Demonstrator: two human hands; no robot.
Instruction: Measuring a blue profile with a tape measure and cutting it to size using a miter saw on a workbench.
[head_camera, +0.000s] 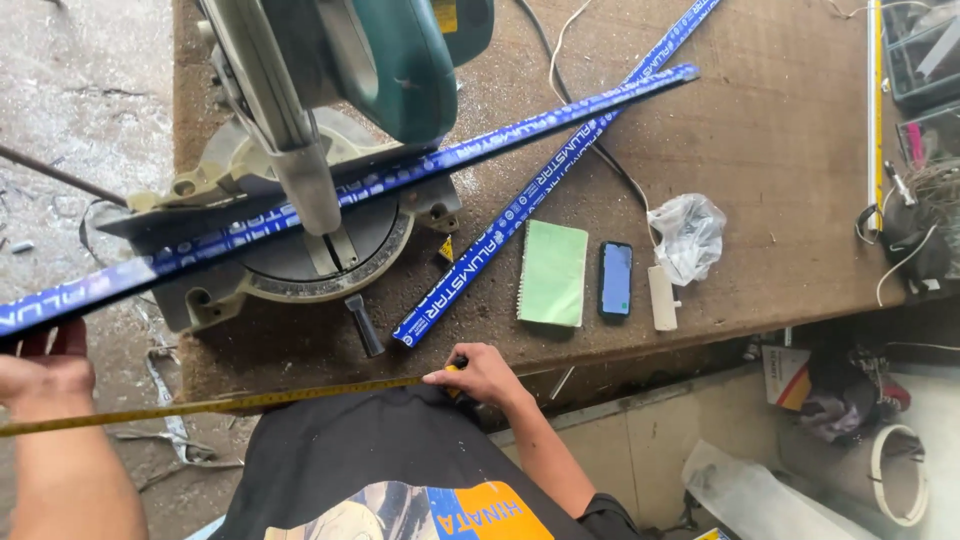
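Yellow steel tape measure (220, 404) stretched between my hands | right hand (482, 375) hides its case | left hand (45, 372) pinches blade, cut off at left edge.

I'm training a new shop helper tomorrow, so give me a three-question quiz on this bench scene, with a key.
1. True or false: the blue strip lies across the mitre saw base.
2. What does the right hand hold at the bench edge?
A. a yellow tape measure
B. a hammer
C. a paint brush
3. Fill in: between the green notepad and the white plastic bag lies a dark ____.

Key:
1. True; it runs under the saw head and past the bench's left edge, near the left hand.
2. A; the tape stretches between both hands.
3. Phone, screen up.
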